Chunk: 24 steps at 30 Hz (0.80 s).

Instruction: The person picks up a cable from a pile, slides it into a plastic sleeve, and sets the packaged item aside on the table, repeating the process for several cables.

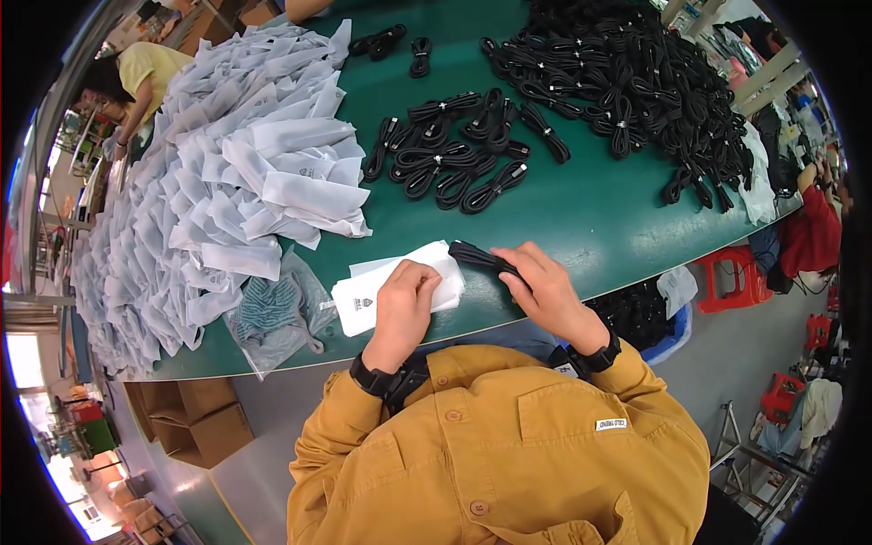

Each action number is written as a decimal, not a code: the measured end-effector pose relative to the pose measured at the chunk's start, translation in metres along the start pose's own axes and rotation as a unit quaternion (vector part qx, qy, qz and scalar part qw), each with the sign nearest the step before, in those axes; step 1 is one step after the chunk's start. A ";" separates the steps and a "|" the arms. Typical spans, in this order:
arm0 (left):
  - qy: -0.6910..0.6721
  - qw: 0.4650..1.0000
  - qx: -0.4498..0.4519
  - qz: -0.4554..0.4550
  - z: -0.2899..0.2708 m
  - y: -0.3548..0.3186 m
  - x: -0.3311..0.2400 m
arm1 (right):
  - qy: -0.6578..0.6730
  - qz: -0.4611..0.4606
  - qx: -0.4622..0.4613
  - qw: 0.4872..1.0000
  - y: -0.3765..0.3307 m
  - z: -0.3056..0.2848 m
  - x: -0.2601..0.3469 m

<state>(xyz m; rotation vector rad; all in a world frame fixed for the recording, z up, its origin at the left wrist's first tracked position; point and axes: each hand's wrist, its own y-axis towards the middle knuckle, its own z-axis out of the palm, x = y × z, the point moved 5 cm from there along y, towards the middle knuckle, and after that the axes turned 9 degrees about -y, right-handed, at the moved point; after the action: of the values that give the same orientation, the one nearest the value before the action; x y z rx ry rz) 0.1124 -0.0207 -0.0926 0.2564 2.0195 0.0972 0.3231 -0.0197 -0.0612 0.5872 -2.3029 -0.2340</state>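
Observation:
My left hand is closed in a pinch at the upper edge of a white pouch with a small dark print, one of a few lying overlapped near the table's front edge. A coiled black cable is in my right hand, its far end just by the pouch's right side. Whether that end is inside the pouch's mouth I cannot tell. Beyond my hands lies a small group of bundled black cables.
A large heap of filled white pouches covers the table's left side. A big pile of black cables lies far right. Beside my left hand is a clear bag with teal striped contents. A blue bin stands below the edge.

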 end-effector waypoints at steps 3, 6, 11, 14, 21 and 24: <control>-0.062 0.997 -0.016 -0.047 -0.002 -0.002 0.003 | -0.029 -0.045 0.007 0.999 -0.001 0.000 0.007; -0.096 0.993 -0.033 -0.066 -0.006 -0.002 0.000 | -0.042 -0.089 0.016 0.995 -0.001 0.000 0.010; -0.047 0.995 -0.028 0.078 -0.011 0.001 -0.025 | 0.018 -0.079 0.082 0.993 -0.002 0.005 0.006; 0.005 0.985 -0.002 0.171 -0.011 0.001 -0.045 | 0.236 0.201 0.203 0.929 -0.004 0.023 -0.016; 0.021 0.982 -0.025 0.185 -0.021 0.009 -0.061 | 0.158 -0.059 0.025 0.985 0.015 0.013 0.019; -0.115 0.991 -0.029 0.061 -0.031 0.014 -0.058 | 0.191 -0.093 -0.004 0.977 0.025 0.004 0.037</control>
<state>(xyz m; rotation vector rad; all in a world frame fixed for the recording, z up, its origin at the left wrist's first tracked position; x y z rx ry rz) 0.1118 -0.0186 -0.0256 0.3388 1.7677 0.1951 0.2882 -0.0153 -0.0324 0.7736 -1.8784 -0.2004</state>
